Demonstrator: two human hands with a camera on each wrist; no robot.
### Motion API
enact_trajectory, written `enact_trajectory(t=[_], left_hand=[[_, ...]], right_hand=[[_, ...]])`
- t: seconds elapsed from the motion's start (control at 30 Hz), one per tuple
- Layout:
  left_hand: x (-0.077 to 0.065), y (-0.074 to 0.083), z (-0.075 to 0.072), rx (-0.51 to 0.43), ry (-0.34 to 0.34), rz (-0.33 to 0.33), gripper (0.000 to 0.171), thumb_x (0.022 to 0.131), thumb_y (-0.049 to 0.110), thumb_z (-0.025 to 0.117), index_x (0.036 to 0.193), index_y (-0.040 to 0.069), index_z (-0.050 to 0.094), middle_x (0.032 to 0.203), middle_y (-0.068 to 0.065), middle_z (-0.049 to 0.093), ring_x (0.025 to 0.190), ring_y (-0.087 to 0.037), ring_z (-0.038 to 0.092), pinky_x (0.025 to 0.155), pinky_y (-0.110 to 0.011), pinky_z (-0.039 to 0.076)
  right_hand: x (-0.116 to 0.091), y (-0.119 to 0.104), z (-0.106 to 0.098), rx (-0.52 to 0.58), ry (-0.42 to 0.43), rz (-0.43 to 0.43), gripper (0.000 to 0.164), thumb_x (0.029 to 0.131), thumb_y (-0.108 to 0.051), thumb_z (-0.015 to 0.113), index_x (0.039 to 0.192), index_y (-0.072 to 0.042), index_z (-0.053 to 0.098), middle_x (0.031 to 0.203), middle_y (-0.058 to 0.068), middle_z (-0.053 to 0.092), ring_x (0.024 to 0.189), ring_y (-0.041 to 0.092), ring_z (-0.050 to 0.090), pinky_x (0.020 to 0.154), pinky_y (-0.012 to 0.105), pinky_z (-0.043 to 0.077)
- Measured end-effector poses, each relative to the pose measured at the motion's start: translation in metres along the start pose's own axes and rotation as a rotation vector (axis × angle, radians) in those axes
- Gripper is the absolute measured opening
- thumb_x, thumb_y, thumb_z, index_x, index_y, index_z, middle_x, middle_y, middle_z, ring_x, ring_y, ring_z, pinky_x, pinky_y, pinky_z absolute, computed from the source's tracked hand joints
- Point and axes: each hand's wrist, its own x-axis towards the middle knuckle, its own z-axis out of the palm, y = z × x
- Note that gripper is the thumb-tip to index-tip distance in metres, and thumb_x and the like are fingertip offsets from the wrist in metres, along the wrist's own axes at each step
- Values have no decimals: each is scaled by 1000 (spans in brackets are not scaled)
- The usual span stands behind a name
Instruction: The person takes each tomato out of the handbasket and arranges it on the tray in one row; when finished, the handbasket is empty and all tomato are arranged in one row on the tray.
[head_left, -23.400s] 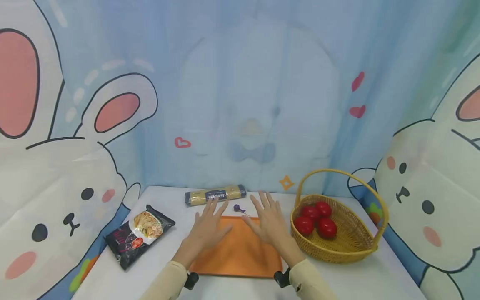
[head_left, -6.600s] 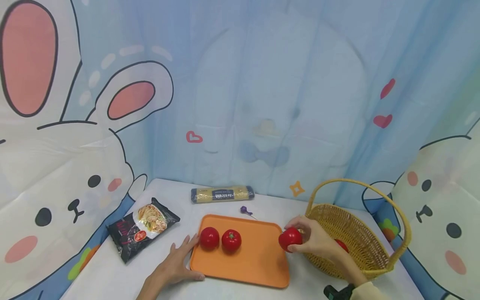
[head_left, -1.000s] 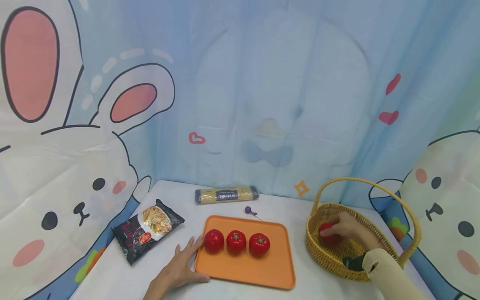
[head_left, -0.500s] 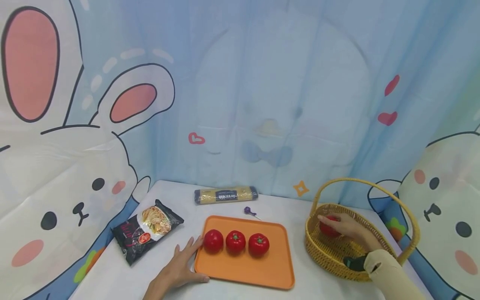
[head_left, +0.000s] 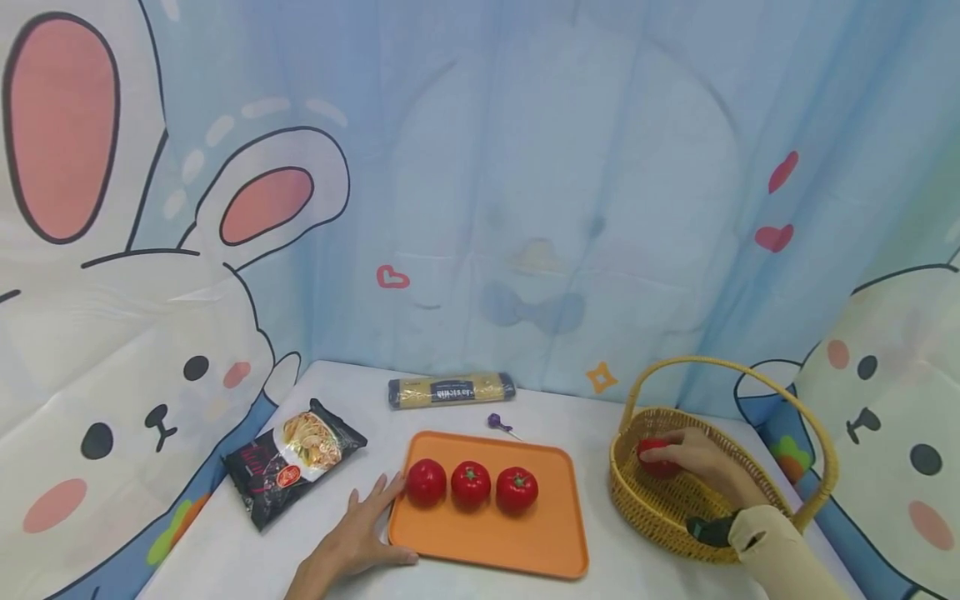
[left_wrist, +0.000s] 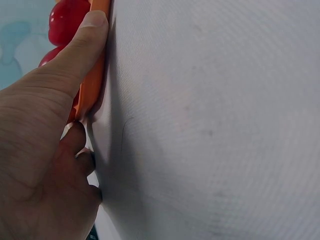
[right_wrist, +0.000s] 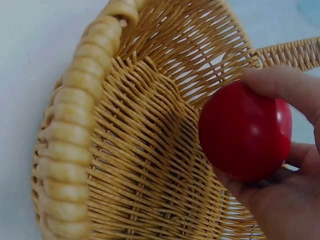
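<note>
My right hand (head_left: 701, 460) is inside the wicker basket (head_left: 637, 500), fingers and thumb curled round a red tomato (right_wrist: 245, 131). No other tomato shows in the basket. Three more tomatoes stand in a row on the orange tray (head_left: 487, 540): a left one (head_left: 426, 482), a middle one (head_left: 471, 484) and a right one (head_left: 517, 490). At the tray's near left corner rests my left hand (head_left: 352, 540), its fingers spread along the left side. In the left wrist view the thumb (left_wrist: 82, 47) lies along the tray's front edge.
A black noodle packet (head_left: 296, 462) lies left of the tray. Behind the tray are a yellow pasta packet (head_left: 452, 390) and a purple lollipop (head_left: 495, 422). The basket's tall handle (head_left: 738, 367) arches over the right arm. A bunny-print curtain hangs behind the white table.
Since the oldest frame, three tomatoes have gone from basket to tray, the third within the last several seconds. Within the last second my right fingers shifted on the basket's tomato; the left hand stayed put.
</note>
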Motion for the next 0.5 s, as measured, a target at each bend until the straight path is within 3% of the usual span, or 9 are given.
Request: enact_trajectory(t=[0.27,0.5], left_hand=[[1,-2,1,-6,8,48,122,69,48,101,167,11,39,173,-25,30,161,-54,16,129,-75,-1],[0,0,1,-11,1,11,122,69,45,101,168,13,39,174,-25,29,162,-54,14,129,-75,0]], right_hand=[[-3,2,2,39,65,-54,68,88,-15,89,140,17,58,126,29,68,103,26,69,82,37,64],[-13,-5,4,-10,118,-112,74,84,-12,93,144,13,57,135,32,63,113,34,67,82,33,64]])
